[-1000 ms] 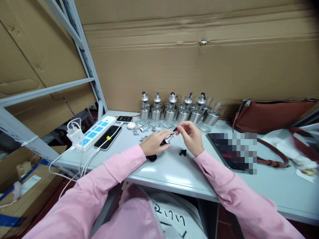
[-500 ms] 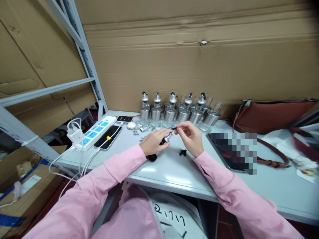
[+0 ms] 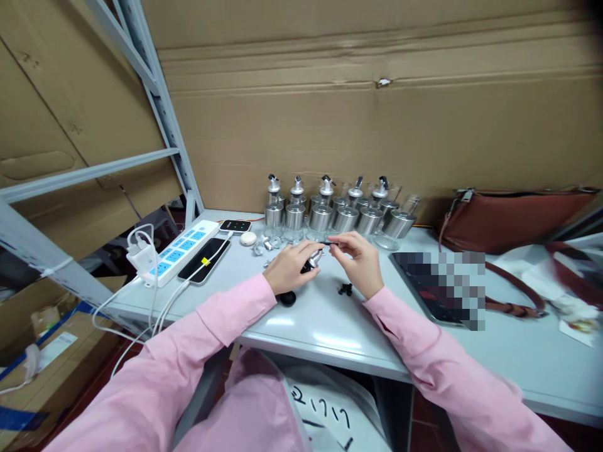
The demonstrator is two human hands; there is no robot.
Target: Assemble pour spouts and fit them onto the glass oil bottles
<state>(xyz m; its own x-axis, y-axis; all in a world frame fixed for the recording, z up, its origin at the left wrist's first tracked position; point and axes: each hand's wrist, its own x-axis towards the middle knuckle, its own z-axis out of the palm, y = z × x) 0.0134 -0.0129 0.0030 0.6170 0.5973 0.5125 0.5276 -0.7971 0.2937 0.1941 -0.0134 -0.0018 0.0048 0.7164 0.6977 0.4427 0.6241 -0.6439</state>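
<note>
Cardboard [image 3: 330,132] walls off the back of the pale table [image 3: 320,342], where a row of steel-and-glass bottles [image 3: 321,218] stands; 5 carry silver tops with black spouts.

In front of them, the left hand [image 3: 292,263] lies palm down with its fingers curled over a silver pourer top [image 3: 313,258], which shows just under the fingertips, held above the tabletop. The right hand [image 3: 360,263] has its thumb and forefinger pinched on a slim black piece [image 3: 328,243], which bridges the narrow gap between the 2 hands.

Compared with 1 second ago, the right fingertips have shifted a little toward the left hand, and the black piece, slanted then, now lies nearly level by the left fingertips. That suggests it is being lined up with the pourer top; whether the 2 parts are joined is too small to tell.

Nothing else seems to have moved. Small black parts [image 3: 345,289] lie loose near the right wrist, a round black cap [image 3: 287,299] rests beside the left wrist, and loose silver pieces [image 3: 267,245] sit beyond the left hand, near the bottles.
</note>
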